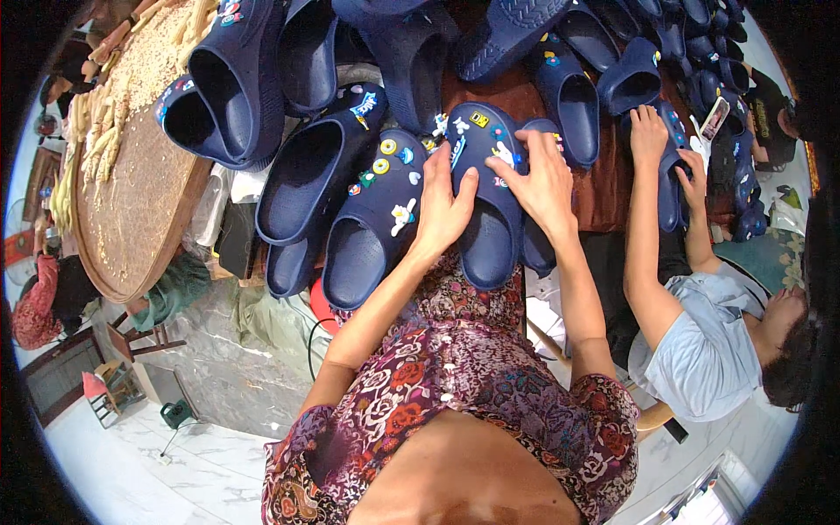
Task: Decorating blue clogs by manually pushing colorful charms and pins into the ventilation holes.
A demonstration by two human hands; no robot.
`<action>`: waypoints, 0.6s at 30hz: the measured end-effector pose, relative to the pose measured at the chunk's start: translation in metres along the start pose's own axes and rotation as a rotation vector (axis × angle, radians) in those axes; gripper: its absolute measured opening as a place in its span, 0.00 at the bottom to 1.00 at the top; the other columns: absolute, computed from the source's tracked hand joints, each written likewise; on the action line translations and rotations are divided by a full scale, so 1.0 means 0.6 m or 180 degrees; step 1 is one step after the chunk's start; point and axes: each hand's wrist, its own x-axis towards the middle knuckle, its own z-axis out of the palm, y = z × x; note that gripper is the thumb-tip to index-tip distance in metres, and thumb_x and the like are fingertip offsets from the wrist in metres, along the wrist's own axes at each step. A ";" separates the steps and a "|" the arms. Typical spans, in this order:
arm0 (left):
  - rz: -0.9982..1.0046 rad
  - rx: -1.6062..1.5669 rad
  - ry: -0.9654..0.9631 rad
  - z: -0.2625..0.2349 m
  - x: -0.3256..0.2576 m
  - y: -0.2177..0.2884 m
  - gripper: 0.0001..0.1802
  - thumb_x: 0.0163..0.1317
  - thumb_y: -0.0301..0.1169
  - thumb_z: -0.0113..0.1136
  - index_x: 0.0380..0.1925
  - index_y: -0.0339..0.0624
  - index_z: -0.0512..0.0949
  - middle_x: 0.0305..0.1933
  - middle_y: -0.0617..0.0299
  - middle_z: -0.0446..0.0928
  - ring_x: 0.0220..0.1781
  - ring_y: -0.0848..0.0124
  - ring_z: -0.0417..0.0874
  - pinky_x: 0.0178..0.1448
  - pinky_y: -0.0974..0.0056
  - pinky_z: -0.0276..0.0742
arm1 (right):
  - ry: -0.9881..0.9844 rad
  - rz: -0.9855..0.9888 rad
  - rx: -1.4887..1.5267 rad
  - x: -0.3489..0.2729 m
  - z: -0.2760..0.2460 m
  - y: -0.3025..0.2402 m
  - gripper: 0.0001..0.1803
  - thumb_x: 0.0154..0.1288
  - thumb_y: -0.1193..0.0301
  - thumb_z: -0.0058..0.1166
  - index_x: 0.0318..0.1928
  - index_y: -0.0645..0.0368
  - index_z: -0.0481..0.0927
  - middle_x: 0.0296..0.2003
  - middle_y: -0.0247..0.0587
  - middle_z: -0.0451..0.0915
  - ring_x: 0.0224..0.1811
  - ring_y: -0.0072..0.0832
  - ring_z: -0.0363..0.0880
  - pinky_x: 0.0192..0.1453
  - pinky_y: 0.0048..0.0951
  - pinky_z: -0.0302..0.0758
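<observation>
A navy clog [481, 194] with small colourful charms on its upper lies in front of me, toe pointing away. My left hand [444, 208] grips its left side, thumb over the upper and fingers along the edge. On the opposite side, my right hand [544, 182] has its thumb and fingers around the upper, near a white charm [502, 154]. Just left of it lies another navy clog [372, 206] with yellow ring charms and a white figure charm. My right hand partly covers a further clog [537, 249].
More navy clogs [302, 179] crowd the brown table [604, 188] and pile up behind. At far left stands a round woven tray [122, 223] with corn kernels [162, 66] and cobs. On the right, a person in light blue [700, 350] handles another clog [669, 188].
</observation>
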 end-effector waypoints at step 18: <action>0.0348 0.1103 0.0066 -0.020 0.075 -0.012 0.15 0.63 0.31 0.59 0.46 0.34 0.82 0.40 0.39 0.82 0.42 0.48 0.85 0.46 0.51 0.79 | -0.0115 -0.0398 -0.0589 -0.002 0.021 -0.020 0.10 0.58 0.72 0.62 0.36 0.64 0.77 0.35 0.52 0.75 0.38 0.47 0.80 0.42 0.44 0.79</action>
